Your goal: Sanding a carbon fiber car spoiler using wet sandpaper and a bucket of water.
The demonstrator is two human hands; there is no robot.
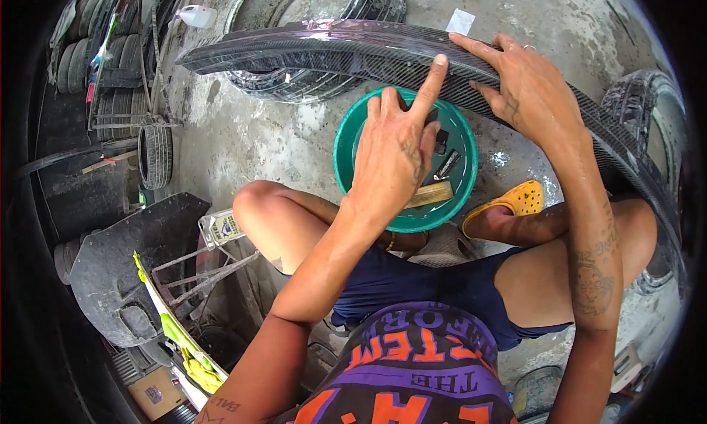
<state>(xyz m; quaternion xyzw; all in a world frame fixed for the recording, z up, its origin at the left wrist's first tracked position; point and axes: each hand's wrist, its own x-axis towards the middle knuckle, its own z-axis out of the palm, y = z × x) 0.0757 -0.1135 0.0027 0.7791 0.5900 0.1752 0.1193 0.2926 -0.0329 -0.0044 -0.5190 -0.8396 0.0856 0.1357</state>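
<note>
A long, curved carbon-fibre strip (390, 68), glossy and woven-patterned like a car body trim, arches across the far side and down the right. My right hand (532, 89) grips its edge, index finger along the top and thumb on the near face. My left hand (394, 148) points its index finger onto the near edge, other fingers curled loosely; nothing shows in them. Below the strip stands a green basin (345, 155) of water, partly covered by my left hand. In it are a wooden block (431, 194) and a small black-and-silver piece (448, 164).
A tyre (269, 93) lies on the concrete floor behind the strip, with another tyre (630, 104) at the right. More tyres on a rack (155, 155), a dark panel (140, 269) and a metal frame (213, 269) crowd the left. An orange clog (524, 198) is beside the basin.
</note>
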